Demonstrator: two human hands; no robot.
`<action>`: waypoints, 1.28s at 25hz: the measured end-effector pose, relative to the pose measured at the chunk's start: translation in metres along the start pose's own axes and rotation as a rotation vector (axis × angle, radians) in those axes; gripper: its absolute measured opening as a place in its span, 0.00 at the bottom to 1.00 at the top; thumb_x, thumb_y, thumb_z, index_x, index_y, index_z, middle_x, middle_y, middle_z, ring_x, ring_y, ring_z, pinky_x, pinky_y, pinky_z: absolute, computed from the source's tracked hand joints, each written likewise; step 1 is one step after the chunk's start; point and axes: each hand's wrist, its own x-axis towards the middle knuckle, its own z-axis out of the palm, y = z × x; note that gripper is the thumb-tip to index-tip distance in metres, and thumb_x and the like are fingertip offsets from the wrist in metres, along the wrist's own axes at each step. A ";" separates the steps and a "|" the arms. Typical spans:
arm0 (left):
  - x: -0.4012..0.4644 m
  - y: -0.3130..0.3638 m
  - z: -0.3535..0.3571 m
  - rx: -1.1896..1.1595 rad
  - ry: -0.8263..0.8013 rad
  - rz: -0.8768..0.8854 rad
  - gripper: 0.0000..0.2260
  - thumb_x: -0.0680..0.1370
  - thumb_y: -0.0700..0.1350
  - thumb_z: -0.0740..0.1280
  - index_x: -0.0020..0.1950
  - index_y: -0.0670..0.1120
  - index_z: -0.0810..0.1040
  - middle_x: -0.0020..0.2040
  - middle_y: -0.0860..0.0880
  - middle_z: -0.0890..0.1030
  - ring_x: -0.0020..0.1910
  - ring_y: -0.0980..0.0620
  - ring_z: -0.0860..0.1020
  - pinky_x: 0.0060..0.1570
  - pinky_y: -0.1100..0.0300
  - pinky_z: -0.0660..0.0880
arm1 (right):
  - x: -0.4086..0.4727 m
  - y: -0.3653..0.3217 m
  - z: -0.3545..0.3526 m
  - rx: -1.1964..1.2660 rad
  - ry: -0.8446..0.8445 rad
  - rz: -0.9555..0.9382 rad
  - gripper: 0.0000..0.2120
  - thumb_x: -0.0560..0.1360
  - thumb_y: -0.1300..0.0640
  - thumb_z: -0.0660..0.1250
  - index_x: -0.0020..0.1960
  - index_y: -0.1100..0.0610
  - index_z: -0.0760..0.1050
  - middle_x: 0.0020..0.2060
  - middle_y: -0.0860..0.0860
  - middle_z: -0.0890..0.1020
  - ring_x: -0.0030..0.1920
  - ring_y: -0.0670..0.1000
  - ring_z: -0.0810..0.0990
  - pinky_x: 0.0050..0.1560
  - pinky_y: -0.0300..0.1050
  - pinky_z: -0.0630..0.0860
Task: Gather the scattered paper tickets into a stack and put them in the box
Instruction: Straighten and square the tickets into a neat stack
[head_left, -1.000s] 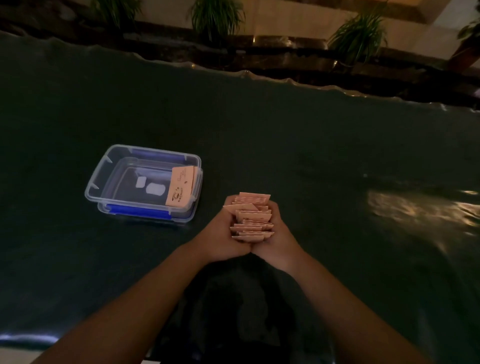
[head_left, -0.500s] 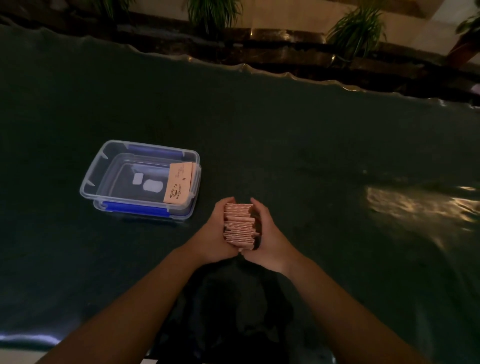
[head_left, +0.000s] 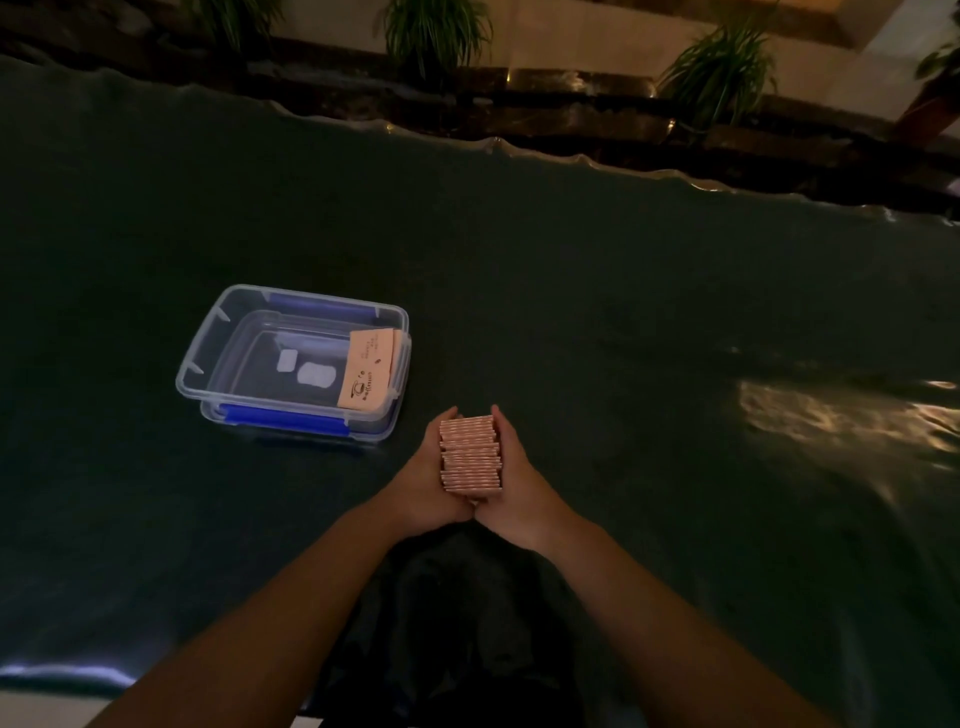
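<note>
A squared stack of pinkish paper tickets (head_left: 470, 453) stands on edge on the dark table, pressed between my two hands. My left hand (head_left: 425, 480) holds its left side and my right hand (head_left: 522, 480) its right side, wrists touching below the stack. To the left and a little farther away sits a clear plastic box (head_left: 208, 353) with blue clips. Inside it, a few tickets (head_left: 366, 376) lean against the right wall.
The table is covered with a dark green glossy sheet (head_left: 623, 312); a light glare lies at the right (head_left: 831, 415). Beyond the far edge is a dark ledge with potted plants (head_left: 436, 31). The near table edge runs at the bottom left.
The tickets, fanned and uneven a second ago, are now pressed into a neat aligned stack. Both hands stay closed around them in about the same spot.
</note>
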 end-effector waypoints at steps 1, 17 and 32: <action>0.001 0.000 0.002 0.000 0.005 -0.004 0.63 0.66 0.48 0.84 0.85 0.52 0.40 0.75 0.54 0.69 0.75 0.58 0.68 0.75 0.55 0.61 | 0.001 -0.001 0.003 0.005 0.014 0.011 0.61 0.75 0.62 0.78 0.86 0.38 0.35 0.83 0.45 0.64 0.76 0.42 0.70 0.75 0.42 0.65; 0.005 -0.002 0.002 0.005 -0.005 -0.028 0.51 0.69 0.52 0.81 0.83 0.55 0.52 0.73 0.57 0.65 0.75 0.55 0.68 0.68 0.59 0.63 | 0.001 -0.011 0.002 0.022 0.065 -0.005 0.57 0.74 0.61 0.80 0.87 0.46 0.45 0.81 0.49 0.68 0.78 0.48 0.71 0.77 0.43 0.65; 0.007 -0.002 -0.007 0.046 0.048 -0.045 0.39 0.68 0.49 0.83 0.75 0.57 0.68 0.61 0.63 0.75 0.60 0.65 0.75 0.72 0.51 0.70 | 0.009 0.002 0.002 -0.016 0.034 -0.029 0.47 0.71 0.62 0.77 0.81 0.42 0.56 0.74 0.48 0.72 0.72 0.49 0.77 0.72 0.52 0.75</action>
